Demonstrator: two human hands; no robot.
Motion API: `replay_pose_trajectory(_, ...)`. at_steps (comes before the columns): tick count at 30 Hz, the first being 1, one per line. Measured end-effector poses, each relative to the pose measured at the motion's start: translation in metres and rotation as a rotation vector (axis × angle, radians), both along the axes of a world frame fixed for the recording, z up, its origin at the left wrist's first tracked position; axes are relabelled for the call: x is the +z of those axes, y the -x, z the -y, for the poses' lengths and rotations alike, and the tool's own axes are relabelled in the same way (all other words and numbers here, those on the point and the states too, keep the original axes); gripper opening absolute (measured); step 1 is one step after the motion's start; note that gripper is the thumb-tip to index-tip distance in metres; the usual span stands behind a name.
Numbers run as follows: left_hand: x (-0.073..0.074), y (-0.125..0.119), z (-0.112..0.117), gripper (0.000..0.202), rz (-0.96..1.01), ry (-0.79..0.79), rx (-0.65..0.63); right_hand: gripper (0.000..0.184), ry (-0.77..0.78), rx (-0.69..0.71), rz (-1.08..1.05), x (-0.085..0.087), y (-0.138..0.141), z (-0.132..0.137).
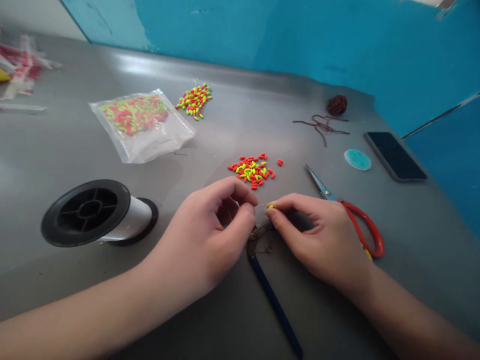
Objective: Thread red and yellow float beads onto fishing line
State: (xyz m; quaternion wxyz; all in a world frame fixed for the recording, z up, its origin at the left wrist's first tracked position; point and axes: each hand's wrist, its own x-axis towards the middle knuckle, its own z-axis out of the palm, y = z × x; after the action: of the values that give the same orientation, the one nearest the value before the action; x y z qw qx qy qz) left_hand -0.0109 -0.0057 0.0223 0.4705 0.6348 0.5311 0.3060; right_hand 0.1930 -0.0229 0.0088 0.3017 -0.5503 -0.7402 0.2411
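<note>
My right hand (318,235) pinches a small yellow-green oval bead (270,207) between thumb and forefinger. Close beside it, my left hand (213,230) is closed, thumb against forefinger, on what looks like a thin clear line, only faintly visible. Beneath both hands lie pliers with dark blue handles (275,305), their jaws partly covered. Just beyond my fingertips is a loose pile of red and yellow-green beads (252,171). Red-handled scissors (365,227) rest partly under my right hand.
At left stands a black-flanged spool of clear line (125,217). Behind it lie a plastic bag of beads (146,127) and a second bead pile (194,101). Brown cord (324,125), a cord ball (336,105), a teal disc (357,159) and a phone (395,156) occupy the right side.
</note>
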Motion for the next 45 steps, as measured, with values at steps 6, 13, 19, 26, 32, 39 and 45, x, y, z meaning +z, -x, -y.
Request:
replay_pose_trajectory(6, 0.0007, 0.0012, 0.0016, 0.011, 0.0, -0.008, 0.003, 0.013, 0.004, 0.001, 0.006, -0.0012, -0.0004, -0.0011)
replay_pose_trajectory(13, 0.0002, 0.0006, 0.0019, 0.012, -0.004, -0.012, 0.006, 0.013, 0.008, -0.001, 0.025, -0.0022, -0.0003, -0.0025)
replay_pose_trajectory(19, -0.0013, -0.0001, 0.001, 0.012, 0.006, 0.008, 0.014, 0.012, 0.004, 0.001, 0.058, -0.0054, 0.0008, -0.0022)
replay_pose_trajectory(26, -0.0011, -0.0012, 0.002, 0.012, 0.025, 0.01, 0.02, 0.013, 0.005, 0.004, 0.081, -0.0067, -0.0002, -0.0036)
replay_pose_trajectory(32, -0.0004, 0.0021, 0.0038, 0.011, 0.036, 0.016, 0.018, 0.014, 0.013, 0.003, 0.091, -0.0054, 0.0, -0.0037)
replay_pose_trajectory(39, -0.0014, -0.0005, 0.0025, 0.011, 0.03, 0.023, 0.023, 0.016, 0.011, 0.01, 0.103, -0.0064, 0.003, -0.0051)
replay_pose_trajectory(45, -0.001, 0.0019, 0.0039, 0.01, 0.031, 0.042, 0.005, 0.016, -0.01, -0.008, 0.126, -0.0068, 0.0046, -0.0044)
